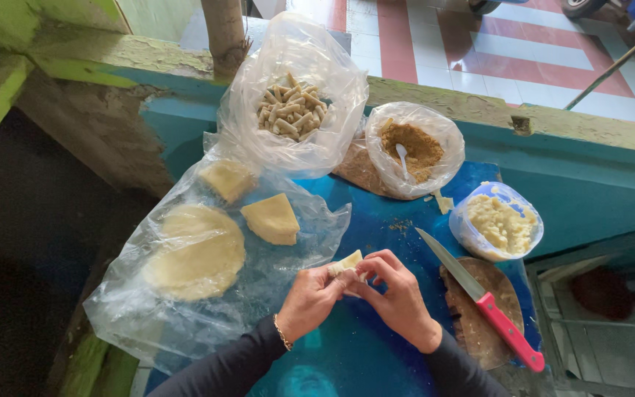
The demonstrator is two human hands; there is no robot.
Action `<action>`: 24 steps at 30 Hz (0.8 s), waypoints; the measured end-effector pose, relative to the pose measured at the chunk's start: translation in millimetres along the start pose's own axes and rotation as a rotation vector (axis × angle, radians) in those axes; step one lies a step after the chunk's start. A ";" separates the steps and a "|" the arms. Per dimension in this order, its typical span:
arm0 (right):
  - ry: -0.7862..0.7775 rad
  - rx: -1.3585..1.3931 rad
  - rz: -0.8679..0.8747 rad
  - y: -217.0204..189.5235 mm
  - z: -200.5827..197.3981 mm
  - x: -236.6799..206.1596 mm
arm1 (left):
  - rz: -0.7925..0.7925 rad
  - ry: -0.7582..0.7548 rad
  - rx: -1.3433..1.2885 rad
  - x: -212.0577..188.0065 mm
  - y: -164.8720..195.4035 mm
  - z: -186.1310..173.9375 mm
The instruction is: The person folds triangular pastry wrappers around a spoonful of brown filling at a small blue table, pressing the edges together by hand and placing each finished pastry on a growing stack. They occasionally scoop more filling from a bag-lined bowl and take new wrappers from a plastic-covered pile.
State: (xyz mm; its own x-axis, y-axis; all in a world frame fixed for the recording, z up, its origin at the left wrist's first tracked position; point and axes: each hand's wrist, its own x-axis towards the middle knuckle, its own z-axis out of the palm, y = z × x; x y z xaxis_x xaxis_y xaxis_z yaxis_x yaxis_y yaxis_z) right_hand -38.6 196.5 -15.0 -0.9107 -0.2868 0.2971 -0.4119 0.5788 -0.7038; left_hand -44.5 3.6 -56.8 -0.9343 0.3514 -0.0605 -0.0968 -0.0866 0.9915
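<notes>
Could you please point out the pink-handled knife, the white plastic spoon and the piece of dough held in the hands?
Pink-handled knife [510,332]: head view, on its handle.
White plastic spoon [402,156]: head view, on its bowl end.
Piece of dough [348,261]: head view, on its exposed corner.

Single head-worn view, looking steeply down, close over a blue table [376,345], tiled floor beyond

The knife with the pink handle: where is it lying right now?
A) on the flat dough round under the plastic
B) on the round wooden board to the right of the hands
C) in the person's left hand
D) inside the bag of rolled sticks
B: the knife rests across the wooden board, while the left hand and right hand pinch a small dough piece.
</notes>
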 end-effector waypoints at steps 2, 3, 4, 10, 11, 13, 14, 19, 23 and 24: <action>-0.048 0.111 0.114 2.8 -1.4 0.0 | 0.019 0.012 0.104 -3.2 10.6 -0.3; -0.073 0.166 0.170 6.5 -3.4 0.4 | 0.013 0.005 0.121 -4.2 15.1 -0.8; -0.085 0.348 0.248 11.3 -6.5 0.4 | 0.007 -0.002 0.137 -4.0 18.9 -1.7; -0.078 1.035 0.581 32.1 -6.0 0.4 | 0.044 -0.048 0.009 2.3 19.6 -12.1; -0.066 1.029 0.628 32.3 -2.6 1.2 | 0.030 -0.031 0.074 2.7 17.3 -12.7; -0.070 1.061 0.674 30.3 1.3 0.8 | -0.003 0.003 0.205 2.0 12.4 -15.6; -0.087 1.097 0.671 29.7 1.4 1.8 | -0.014 -0.021 0.112 2.8 10.3 -16.0; 0.034 1.270 0.775 31.0 -9.1 8.1 | -0.142 -0.114 -0.245 14.8 8.1 -32.8; 0.223 1.212 0.586 27.4 -24.5 3.0 | -0.145 -0.054 -0.351 22.5 14.0 -59.4; 0.274 1.159 0.529 23.3 -26.1 -0.5 | -0.133 -0.027 -0.367 23.1 15.9 -64.3</action>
State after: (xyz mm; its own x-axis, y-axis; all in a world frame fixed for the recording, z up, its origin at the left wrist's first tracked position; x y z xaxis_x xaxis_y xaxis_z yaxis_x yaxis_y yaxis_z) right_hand -48.5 230.1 -14.7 -0.9867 0.0157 -0.1618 0.1367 -0.4580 -0.8784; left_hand -89.6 -49.5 -49.9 -0.8962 0.4062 -0.1782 -0.3379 -0.3648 0.8676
